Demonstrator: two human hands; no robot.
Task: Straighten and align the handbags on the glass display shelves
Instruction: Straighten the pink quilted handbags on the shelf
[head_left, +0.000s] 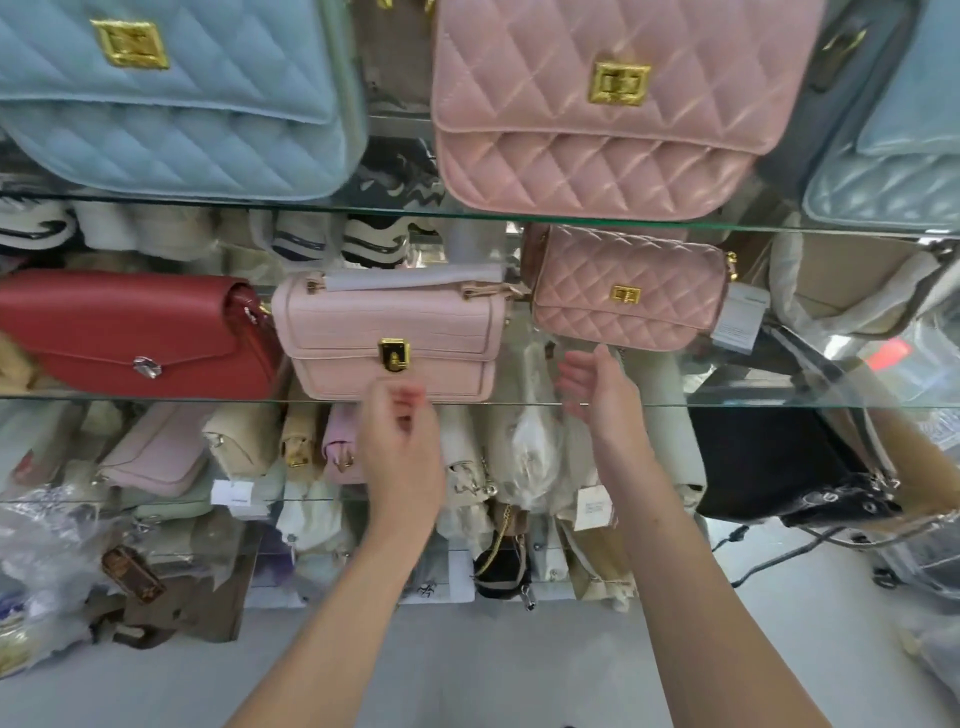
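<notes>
On the middle glass shelf (156, 399) stand a red flap bag (130, 332), a pale pink bag with a gold clasp (389, 332) and a small quilted pink bag (628, 291), which sits tilted and further back. My left hand (402, 447) hovers just below the pale pink bag's front, blurred, fingers loosely curled and holding nothing. To the right of that bag my right hand (597, 389) is raised with relaxed fingers, empty, below the small quilted bag. The upper shelf carries a quilted blue bag (171, 104) and a large quilted pink bag (597, 104).
Another pale blue quilted bag (893, 171) stands at the upper right. Lower shelves hold several wrapped and packed bags, with a black bag (779, 467) at the right. Plastic-wrapped stock lies on the floor at the left. A cable runs across the grey floor at the right.
</notes>
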